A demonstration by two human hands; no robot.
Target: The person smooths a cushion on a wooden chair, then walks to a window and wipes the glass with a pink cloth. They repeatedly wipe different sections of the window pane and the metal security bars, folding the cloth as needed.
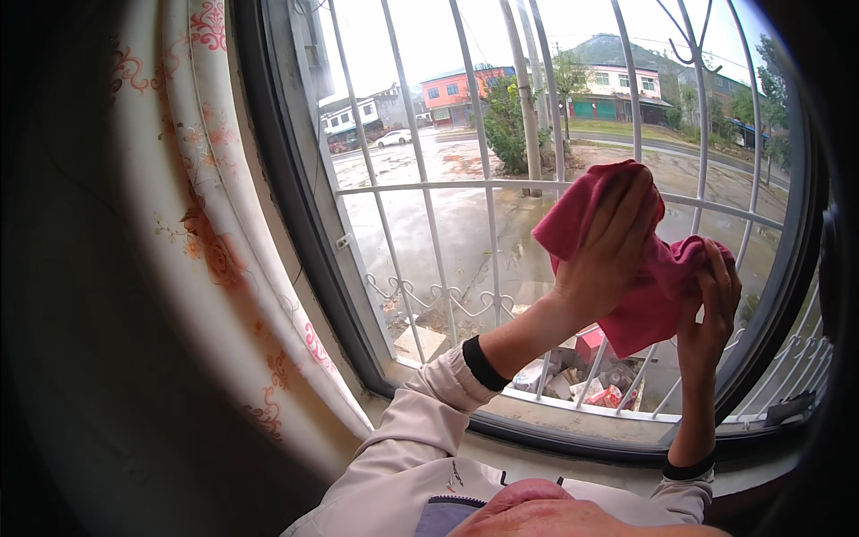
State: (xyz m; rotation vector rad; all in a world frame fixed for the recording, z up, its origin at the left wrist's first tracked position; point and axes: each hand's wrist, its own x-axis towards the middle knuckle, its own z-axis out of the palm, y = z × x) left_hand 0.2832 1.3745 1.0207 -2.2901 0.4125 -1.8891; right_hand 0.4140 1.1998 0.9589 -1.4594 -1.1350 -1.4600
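A dark pink cloth (pixel 634 325) hangs in folds in front of the white window bars (pixel 490 235), held between both my hands. My left hand (pixel 600 248) lies along its upper left part, fingers pointing up and the cloth draped around them. The bunched right end is gripped by my right hand (pixel 711 305), whose fingers curl over the top. Whether the cloth touches a pane or the bars, I cannot tell. Both arms reach up from light sleeves with black cuffs.
A dark window frame (pixel 570 440) curves around the opening, above a pale sill (pixel 597 473). A floral curtain (pixel 221 255) hangs at the left. Beyond the bars lies a pile of discarded packaging (pixel 604 386); wet ground, a utility pole (pixel 527 114) and buildings stand farther out.
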